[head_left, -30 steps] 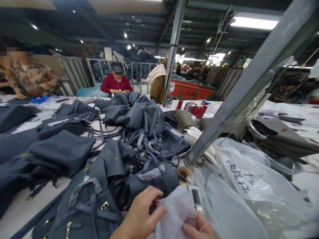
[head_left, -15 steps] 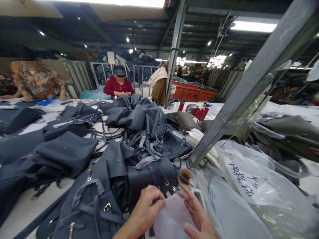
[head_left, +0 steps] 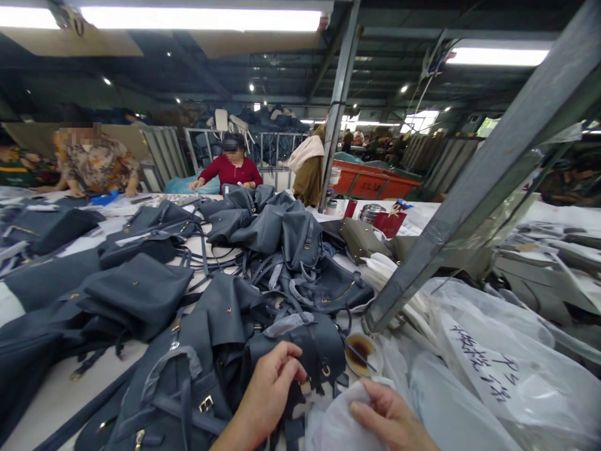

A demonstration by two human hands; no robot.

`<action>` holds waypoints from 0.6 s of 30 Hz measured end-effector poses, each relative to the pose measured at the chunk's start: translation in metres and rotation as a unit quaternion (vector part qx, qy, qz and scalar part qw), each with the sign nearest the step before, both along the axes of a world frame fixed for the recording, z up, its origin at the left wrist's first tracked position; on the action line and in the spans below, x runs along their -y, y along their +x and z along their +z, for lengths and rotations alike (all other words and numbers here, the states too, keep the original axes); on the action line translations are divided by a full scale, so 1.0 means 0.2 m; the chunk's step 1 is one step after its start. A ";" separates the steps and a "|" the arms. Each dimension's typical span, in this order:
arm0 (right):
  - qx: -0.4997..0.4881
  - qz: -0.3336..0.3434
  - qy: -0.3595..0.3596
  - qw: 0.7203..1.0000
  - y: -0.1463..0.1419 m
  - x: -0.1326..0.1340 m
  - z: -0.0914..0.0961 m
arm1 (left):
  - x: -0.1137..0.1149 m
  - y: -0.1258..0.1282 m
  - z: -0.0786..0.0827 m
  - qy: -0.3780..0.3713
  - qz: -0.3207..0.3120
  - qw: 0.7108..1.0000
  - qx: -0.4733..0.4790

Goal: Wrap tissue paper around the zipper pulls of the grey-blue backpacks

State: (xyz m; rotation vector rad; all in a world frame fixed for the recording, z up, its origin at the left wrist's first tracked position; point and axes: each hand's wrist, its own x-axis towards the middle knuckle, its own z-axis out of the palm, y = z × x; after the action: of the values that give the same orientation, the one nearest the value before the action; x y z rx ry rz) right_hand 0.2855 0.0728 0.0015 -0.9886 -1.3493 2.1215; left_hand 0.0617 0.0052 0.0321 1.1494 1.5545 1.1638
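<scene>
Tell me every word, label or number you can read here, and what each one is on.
Clear plastic bag: two rows of handwritten dark characters, too slanted and sketchy to read for sure.
Orange bin: dark marks on its side, too small to read.
No text shows on the dark blue bag pinched by the left hand, nor on the white sheet at the right hand.

The left hand [head_left: 271, 396] and the right hand [head_left: 392, 421] are both bare, right down past the wrists.

Crumpled white sheet [head_left: 331, 426] lies against slate-blue bag [head_left: 312, 343]
</scene>
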 end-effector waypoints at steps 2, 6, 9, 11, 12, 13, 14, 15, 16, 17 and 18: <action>0.009 0.019 0.008 1.000 -0.01 -0.01 0.00 | 0.00 -0.02 0.03 -0.001 0.000 1.000 -0.022; 0.005 0.012 -0.026 1.000 -0.06 -0.02 0.00 | -0.02 -0.01 0.04 -0.010 0.005 1.000 0.005; -0.011 -0.012 -0.040 0.999 -0.06 -0.03 0.03 | -0.04 0.03 0.03 -0.017 0.005 0.999 0.045; -0.038 -0.016 -0.056 0.998 -0.03 -0.05 0.06 | -0.06 0.06 0.02 -0.014 0.001 0.997 0.082; -0.044 -0.014 -0.060 0.997 -0.01 -0.06 0.08 | -0.08 0.08 0.01 -0.011 0.001 0.995 0.102; -0.042 -0.010 -0.058 0.997 0.01 -0.07 0.10 | -0.09 0.09 0.01 -0.010 0.004 0.993 0.121; -0.030 -0.003 -0.051 0.998 0.02 -0.08 0.11 | -0.11 0.11 0.01 -0.012 0.007 0.990 0.138; -0.013 0.003 -0.040 0.999 0.04 -0.09 0.11 | -0.12 0.12 0.01 -0.017 0.012 0.988 0.151; 0.005 0.007 -0.029 1.000 0.05 -0.09 0.11 | -0.14 0.13 0.01 -0.021 0.018 0.987 0.159; 0.019 0.009 -0.023 1.000 0.05 -0.09 0.11 | -0.15 0.14 0.01 -0.023 0.023 0.986 0.162; 0.025 0.007 -0.023 0.999 0.06 -0.09 0.10 | -0.16 0.15 0.02 -0.020 0.031 0.986 0.164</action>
State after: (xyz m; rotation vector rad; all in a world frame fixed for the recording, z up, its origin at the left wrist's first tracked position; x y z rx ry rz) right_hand 0.2971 0.0916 0.0207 -1.0592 -1.3395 2.1597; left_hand 0.0922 0.0372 0.0357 0.8393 1.3598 1.2851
